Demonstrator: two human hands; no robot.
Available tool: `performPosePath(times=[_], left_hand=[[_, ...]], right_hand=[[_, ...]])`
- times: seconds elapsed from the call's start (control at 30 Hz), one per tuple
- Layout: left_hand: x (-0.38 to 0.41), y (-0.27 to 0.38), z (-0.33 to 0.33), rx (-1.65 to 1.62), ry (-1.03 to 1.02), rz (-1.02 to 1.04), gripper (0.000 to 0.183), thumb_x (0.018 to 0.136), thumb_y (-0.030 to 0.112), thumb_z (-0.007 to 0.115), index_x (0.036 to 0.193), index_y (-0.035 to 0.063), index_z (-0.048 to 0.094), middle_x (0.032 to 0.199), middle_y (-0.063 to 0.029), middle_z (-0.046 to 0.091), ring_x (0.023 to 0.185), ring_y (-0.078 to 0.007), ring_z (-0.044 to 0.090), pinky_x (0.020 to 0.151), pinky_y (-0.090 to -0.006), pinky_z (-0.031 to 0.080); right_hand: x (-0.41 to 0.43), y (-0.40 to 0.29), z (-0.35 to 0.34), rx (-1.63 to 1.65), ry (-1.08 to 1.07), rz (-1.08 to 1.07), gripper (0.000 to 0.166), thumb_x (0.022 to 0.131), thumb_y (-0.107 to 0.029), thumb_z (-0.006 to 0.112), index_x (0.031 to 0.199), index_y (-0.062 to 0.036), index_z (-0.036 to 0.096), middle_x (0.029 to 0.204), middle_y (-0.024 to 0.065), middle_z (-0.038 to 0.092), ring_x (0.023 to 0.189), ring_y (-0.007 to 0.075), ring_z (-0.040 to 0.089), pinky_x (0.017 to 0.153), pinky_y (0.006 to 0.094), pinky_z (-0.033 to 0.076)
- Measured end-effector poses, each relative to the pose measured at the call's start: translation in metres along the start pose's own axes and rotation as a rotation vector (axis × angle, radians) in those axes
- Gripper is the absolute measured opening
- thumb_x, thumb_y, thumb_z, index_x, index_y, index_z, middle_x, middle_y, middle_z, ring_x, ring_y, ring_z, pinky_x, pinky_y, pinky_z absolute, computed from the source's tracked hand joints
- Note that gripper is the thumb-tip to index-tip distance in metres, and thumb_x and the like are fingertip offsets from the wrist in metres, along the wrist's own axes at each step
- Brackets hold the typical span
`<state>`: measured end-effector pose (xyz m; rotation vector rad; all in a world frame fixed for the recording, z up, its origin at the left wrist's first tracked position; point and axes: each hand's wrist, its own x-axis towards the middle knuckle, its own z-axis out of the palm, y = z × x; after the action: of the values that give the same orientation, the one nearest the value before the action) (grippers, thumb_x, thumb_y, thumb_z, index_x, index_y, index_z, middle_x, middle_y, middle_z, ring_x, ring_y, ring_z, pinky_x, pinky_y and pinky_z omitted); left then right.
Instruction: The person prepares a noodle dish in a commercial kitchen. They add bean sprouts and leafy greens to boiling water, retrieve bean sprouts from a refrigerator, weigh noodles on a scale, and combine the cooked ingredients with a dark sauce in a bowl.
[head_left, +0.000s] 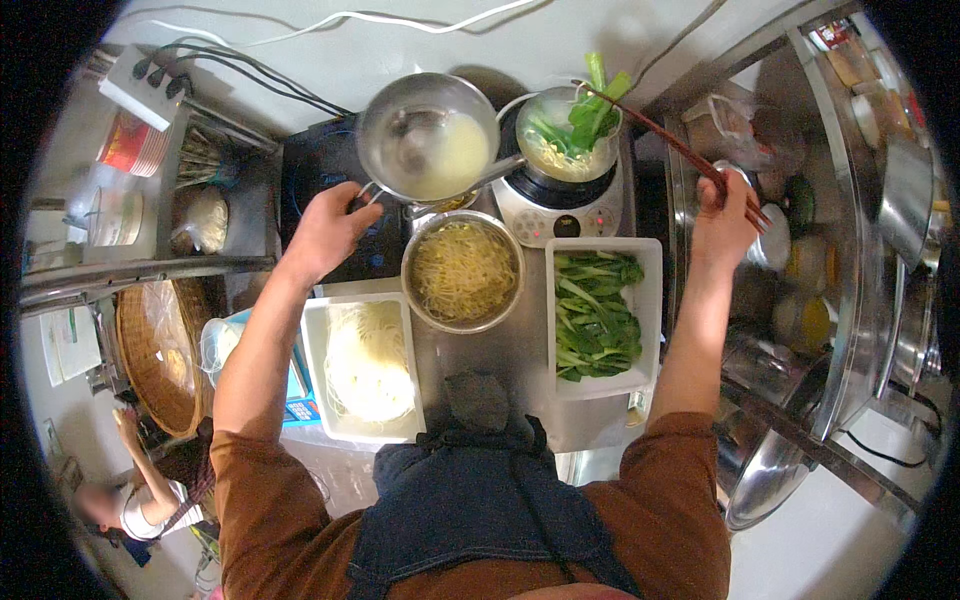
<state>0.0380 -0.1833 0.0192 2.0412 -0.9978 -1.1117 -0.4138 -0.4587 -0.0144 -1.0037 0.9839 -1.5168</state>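
Note:
My left hand (334, 225) grips the small loop handle of a large steel pan (390, 112), which holds some pale liquid. My right hand (726, 214) holds long reddish-brown chopsticks (667, 139) whose tips reach over a smaller steel pot (568, 166) on an induction cooker (559, 222). In that pot lie bean sprouts and leafy greens (589, 124), some stalks rising above its rim. A steel bowl of bean sprouts (463, 266) stands below the pan. White noodles (369, 360) fill a white tray on the left; another white tray (655, 322) holds leafy greens.
A dark cooktop (322, 161) lies left of the pan. A blue scale (300, 409) sits beside the noodle tray. Metal shelves flank both sides; a power strip (142, 86) is at upper left. Another person (154, 502) stands at lower left near a wicker basket (139, 360).

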Motion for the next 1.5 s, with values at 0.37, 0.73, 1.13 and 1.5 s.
performPosePath(times=[0.37,0.73,1.13,1.5], left_hand=[[0.036,0.056,0.041,0.097,-0.032,0.159,0.019,0.097,0.019,0.071,0.092,0.0011,0.066,0.067,0.0005,0.056,0.054,-0.0094,0.05,0.048,-0.0296,0.039],[0.026,0.034,0.019,-0.047,-0.05,0.008,0.018,0.097,0.018,0.072,0.093,0.0013,0.067,0.067,0.0017,0.054,0.058,-0.0078,0.049,0.051,-0.0301,0.039],[0.002,0.017,-0.016,-0.174,0.058,-0.055,0.015,0.102,0.014,0.069,0.096,0.0046,0.059,0.064,0.0069,0.049,0.049,-0.0025,0.04,0.043,-0.0242,0.028],[0.012,0.016,-0.007,-0.189,-0.007,-0.064,0.014,0.101,0.015,0.07,0.101,0.0038,0.061,0.063,0.0073,0.047,0.049,-0.0032,0.04,0.043,-0.0243,0.028]], right_hand=[[-0.046,-0.093,0.105,-0.02,-0.053,-0.047,0.018,0.105,-0.017,0.066,0.11,0.0007,0.071,0.089,0.0115,0.073,0.073,0.0191,0.071,0.064,0.0264,0.06],[-0.038,-0.032,0.072,-0.296,-0.175,-0.204,0.02,0.107,-0.018,0.064,0.105,0.001,0.071,0.086,0.011,0.075,0.071,0.0167,0.072,0.065,0.0276,0.059],[-0.034,0.071,0.098,-0.552,-0.598,-0.274,0.012,0.096,-0.008,0.076,0.103,0.0016,0.073,0.099,0.007,0.072,0.089,0.0139,0.068,0.08,0.0284,0.054],[-0.035,0.051,0.087,-0.517,-0.497,-0.196,0.009,0.098,-0.007,0.074,0.104,-0.0003,0.074,0.099,0.0055,0.072,0.088,0.0113,0.067,0.078,0.0263,0.054]])
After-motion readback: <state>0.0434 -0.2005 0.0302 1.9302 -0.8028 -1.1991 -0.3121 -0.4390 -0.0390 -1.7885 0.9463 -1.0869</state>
